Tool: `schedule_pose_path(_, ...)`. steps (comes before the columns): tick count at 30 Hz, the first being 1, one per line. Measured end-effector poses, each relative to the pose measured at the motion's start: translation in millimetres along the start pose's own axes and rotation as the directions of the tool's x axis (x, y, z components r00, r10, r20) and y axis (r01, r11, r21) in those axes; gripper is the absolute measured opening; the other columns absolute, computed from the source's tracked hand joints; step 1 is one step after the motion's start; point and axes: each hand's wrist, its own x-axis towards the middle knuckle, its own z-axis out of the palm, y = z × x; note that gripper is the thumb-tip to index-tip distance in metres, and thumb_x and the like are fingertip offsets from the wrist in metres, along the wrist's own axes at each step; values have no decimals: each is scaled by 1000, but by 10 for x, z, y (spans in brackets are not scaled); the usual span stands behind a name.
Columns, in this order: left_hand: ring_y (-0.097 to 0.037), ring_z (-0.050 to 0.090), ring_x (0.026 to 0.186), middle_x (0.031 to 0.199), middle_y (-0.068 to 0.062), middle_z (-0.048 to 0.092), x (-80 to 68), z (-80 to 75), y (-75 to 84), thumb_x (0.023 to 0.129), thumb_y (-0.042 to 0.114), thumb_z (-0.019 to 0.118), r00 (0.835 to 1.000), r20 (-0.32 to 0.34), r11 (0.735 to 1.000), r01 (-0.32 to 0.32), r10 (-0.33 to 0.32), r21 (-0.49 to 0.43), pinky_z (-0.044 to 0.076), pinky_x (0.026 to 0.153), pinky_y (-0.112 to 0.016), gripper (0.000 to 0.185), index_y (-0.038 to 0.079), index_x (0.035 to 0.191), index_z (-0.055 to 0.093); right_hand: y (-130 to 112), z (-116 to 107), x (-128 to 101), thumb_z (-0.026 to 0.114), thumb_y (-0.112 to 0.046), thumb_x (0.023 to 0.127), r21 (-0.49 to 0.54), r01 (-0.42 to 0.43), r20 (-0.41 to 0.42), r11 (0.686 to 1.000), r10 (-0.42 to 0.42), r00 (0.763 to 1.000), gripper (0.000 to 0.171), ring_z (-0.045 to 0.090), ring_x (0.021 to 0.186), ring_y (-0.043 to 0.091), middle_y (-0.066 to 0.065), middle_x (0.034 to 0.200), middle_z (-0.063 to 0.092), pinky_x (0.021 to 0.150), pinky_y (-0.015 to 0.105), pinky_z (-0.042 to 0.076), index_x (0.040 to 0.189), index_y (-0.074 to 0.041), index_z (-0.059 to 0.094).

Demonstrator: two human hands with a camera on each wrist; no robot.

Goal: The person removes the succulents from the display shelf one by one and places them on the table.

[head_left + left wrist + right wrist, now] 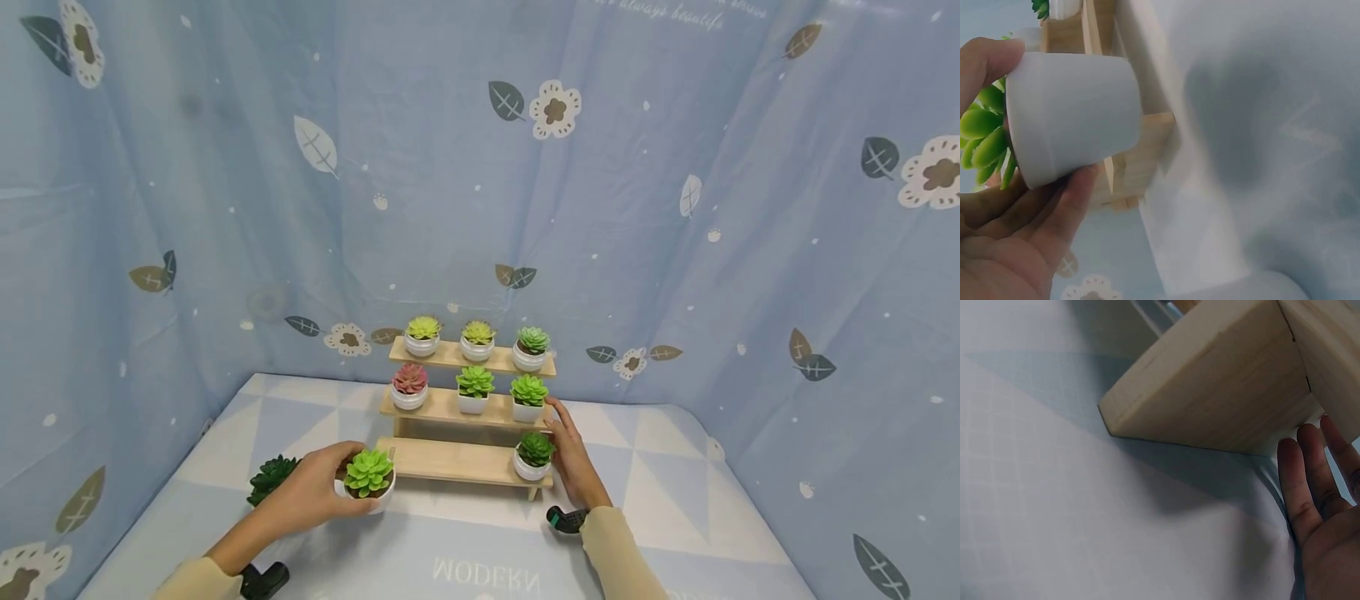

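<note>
In the head view my left hand (311,490) grips a bright green potted succulent (369,473) at the left end of a three-tier wooden stand (450,461). The left wrist view shows the succulent's white pot (1075,119) between thumb and fingers, raised above the tabletop. My right hand (573,467) is at the stand's right end, its fingers extended along the side. From the right wrist, those fingers (1294,487) reach up beside a wooden leg (1210,394). One dark green succulent (534,454) sits at the right of the bottom tier.
Three succulents line the top tier, including a pale green one (477,337). On the middle tier a reddish succulent (409,385) stands left of two green ones. Another dark green plant (272,477) is on the table behind my left wrist. A patterned blue curtain (450,167) hangs behind.
</note>
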Motion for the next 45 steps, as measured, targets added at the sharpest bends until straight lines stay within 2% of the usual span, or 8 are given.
schedule_pose_path(3,-12,62,93,108,-3,66,-13,1,-9,72,39,95,1000,15,999,4,-5,37,57,79,-41,76,-1,127,63,-5,7,7,54,-55,104,-4,-4,-1,1000,4,1000,58,47,126,29,7,159,30,116,62,20,157,-43,34)
schedule_pose_path(10,-13,62,96,107,-1,66,-24,-31,8,69,38,97,997,17,993,71,-73,95,54,82,-40,71,4,122,66,-41,10,23,54,-54,104,13,5,1,1000,-5,1000,56,46,126,29,7,158,31,117,62,17,156,-43,35)
schedule_pose_path(19,-13,61,91,101,2,65,-38,-132,-55,71,40,96,997,80,994,10,-19,111,53,79,-41,64,5,116,66,-54,7,20,55,-55,103,27,31,9,999,-31,999,59,51,128,28,8,154,41,117,59,23,157,-42,34)
schedule_pose_path(24,-13,60,90,99,2,64,-44,-146,-73,71,37,96,994,106,995,3,-14,104,53,76,-42,61,5,114,66,-45,10,19,54,-52,105,27,29,18,999,-29,999,60,50,131,30,8,160,35,117,57,26,159,-39,31)
schedule_pose_path(32,-13,60,89,99,1,64,-32,-113,-69,69,35,98,994,92,991,42,-53,123,54,77,-42,63,3,114,66,-18,9,22,55,-52,104,39,22,20,999,-23,1000,60,47,133,32,6,163,29,119,57,24,159,-39,31)
schedule_pose_path(45,-13,59,89,102,-1,64,-44,-83,-93,70,29,97,993,117,988,-10,-8,155,53,72,-37,65,-1,118,65,-6,17,6,56,-51,104,44,29,25,999,-30,999,62,44,137,32,5,163,28,120,56,22,159,-39,31)
